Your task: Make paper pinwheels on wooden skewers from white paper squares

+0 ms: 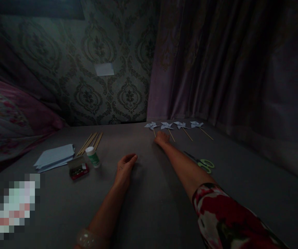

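Observation:
Several white paper pinwheels on thin wooden sticks lie in a row at the far side of the table. My right hand (pixel 161 137) reaches out to the leftmost pinwheel (pixel 152 126), its fingers closed at the lower end of that stick. The neighbouring pinwheel (pixel 167 126) lies just right of the hand. Over the middle of the table is my left hand (pixel 126 164), fingers curled together and nothing visible in them. Scissors (pixel 204 165) with green handles rest beyond my right forearm, their blades pointing away to the left.
On the left lie a stack of white paper (pixel 55 157) and a bundle of wooden sticks (pixel 90 142). Near them stand a green-and-white glue bottle (pixel 93 157) and a small open red box (pixel 78 170) of small pieces. Curtains (pixel 190 62) hang behind the grey tabletop (pixel 149 207).

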The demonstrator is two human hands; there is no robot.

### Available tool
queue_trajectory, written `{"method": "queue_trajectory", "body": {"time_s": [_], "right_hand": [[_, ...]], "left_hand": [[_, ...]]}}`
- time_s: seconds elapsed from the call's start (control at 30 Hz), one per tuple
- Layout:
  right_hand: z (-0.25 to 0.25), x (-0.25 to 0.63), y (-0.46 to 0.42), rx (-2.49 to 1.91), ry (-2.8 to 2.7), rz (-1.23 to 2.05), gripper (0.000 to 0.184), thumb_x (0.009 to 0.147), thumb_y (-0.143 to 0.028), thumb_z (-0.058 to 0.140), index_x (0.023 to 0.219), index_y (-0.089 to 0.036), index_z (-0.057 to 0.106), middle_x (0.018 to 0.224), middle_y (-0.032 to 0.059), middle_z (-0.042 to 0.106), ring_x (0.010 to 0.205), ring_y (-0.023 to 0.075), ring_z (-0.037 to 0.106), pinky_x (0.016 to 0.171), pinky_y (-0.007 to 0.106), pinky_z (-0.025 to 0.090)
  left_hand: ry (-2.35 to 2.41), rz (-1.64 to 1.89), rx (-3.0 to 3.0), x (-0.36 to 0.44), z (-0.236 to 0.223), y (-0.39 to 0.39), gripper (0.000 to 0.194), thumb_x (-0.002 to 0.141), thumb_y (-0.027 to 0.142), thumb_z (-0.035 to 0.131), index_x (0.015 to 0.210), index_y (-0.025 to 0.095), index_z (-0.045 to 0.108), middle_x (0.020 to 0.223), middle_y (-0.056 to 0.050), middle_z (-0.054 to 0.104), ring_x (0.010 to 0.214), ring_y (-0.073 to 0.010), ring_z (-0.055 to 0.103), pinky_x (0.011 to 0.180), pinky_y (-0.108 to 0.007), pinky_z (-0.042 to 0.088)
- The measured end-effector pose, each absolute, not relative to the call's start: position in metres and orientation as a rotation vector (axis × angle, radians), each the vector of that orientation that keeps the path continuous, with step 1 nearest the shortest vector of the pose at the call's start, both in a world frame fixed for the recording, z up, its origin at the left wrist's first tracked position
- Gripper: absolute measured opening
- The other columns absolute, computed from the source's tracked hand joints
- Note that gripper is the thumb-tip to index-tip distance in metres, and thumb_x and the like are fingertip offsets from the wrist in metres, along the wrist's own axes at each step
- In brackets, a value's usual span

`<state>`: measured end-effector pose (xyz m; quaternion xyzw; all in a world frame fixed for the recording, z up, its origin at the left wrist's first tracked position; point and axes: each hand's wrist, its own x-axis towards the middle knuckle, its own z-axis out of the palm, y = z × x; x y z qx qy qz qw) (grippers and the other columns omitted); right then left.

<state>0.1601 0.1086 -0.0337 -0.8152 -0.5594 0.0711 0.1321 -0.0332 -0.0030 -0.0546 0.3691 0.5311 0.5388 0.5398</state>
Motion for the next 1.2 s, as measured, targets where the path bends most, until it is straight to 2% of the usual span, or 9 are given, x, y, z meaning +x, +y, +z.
{"method": "queue_trajectory", "body": {"time_s": [0.13,0.43,0.73,0.87,0.97,1.07,1.2], "right_hand": [[-0.033,0.161,0.107,-2.364,-1.61,0.222,0.033,0.089,-0.021,0.049,0.119,-0.015,0.059,0.124,0.0176,0.061,0.119,0.0264,0.055,0.099,0.041,0.039],[-0.033,0.166,0.086,-2.35,-1.602,0.251,0.036,0.091,-0.037,0.046,0.112,-0.013,0.063,0.12,0.0196,0.063,0.112,0.028,0.06,0.091,0.038,0.045],[-0.042,0.166,0.03,-2.13,-1.898,0.226,0.029,0.092,-0.026,0.043,0.109,-0.021,0.067,0.12,0.0113,0.065,0.115,0.0244,0.055,0.095,0.039,0.039],[-0.043,0.162,0.003,-2.032,-1.985,0.211,0.03,0.093,-0.023,0.041,0.109,-0.021,0.068,0.132,0.0109,0.057,0.119,0.0235,0.052,0.097,0.039,0.038],[-0.042,0.16,-0.018,-1.955,-2.047,0.199,0.033,0.094,-0.023,0.039,0.113,-0.02,0.066,0.139,0.0105,0.051,0.122,0.0232,0.05,0.098,0.037,0.038],[-0.042,0.157,-0.038,-1.868,-2.126,0.199,0.035,0.095,-0.024,0.038,0.116,-0.017,0.065,0.139,0.0106,0.051,0.125,0.0227,0.048,0.101,0.035,0.038],[-0.052,0.158,-0.053,-1.771,-2.217,0.208,0.037,0.095,-0.025,0.036,0.116,-0.016,0.066,0.135,0.0133,0.054,0.122,0.0241,0.051,0.102,0.036,0.038]], "left_hand": [[1.256,1.284,0.903,-0.034,-0.059,-0.001,0.037,0.057,0.032,0.08,0.088,0.013,0.072,0.083,-0.009,0.07,0.07,-0.0147,0.061,0.065,-0.024,0.046],[1.229,1.305,0.958,-0.035,-0.064,0.003,0.036,0.055,0.035,0.079,0.084,0.014,0.072,0.081,-0.007,0.069,0.069,-0.014,0.06,0.064,-0.024,0.045],[1.251,1.252,1.034,-0.034,-0.066,0.003,0.034,0.054,0.039,0.078,0.077,0.016,0.071,0.075,-0.005,0.068,0.063,-0.0134,0.057,0.058,-0.025,0.042],[1.269,1.143,1.315,-0.035,-0.069,0.002,0.032,0.063,0.044,0.07,0.081,0.017,0.07,0.072,-0.006,0.067,0.064,-0.0178,0.061,0.058,-0.028,0.044],[1.275,1.075,1.532,-0.034,-0.071,0.001,0.023,0.072,0.04,0.061,0.079,0.02,0.069,0.078,-0.008,0.07,0.072,-0.0225,0.065,0.064,-0.033,0.049],[1.299,1.024,1.649,-0.03,-0.073,-0.001,0.011,0.074,0.031,0.06,0.074,0.024,0.069,0.082,-0.009,0.071,0.08,-0.0245,0.067,0.072,-0.036,0.051],[1.347,0.918,1.852,-0.024,-0.072,-0.006,0.013,0.076,0.02,0.059,0.073,0.022,0.071,0.086,-0.009,0.072,0.087,-0.0239,0.066,0.083,-0.036,0.05]]}}
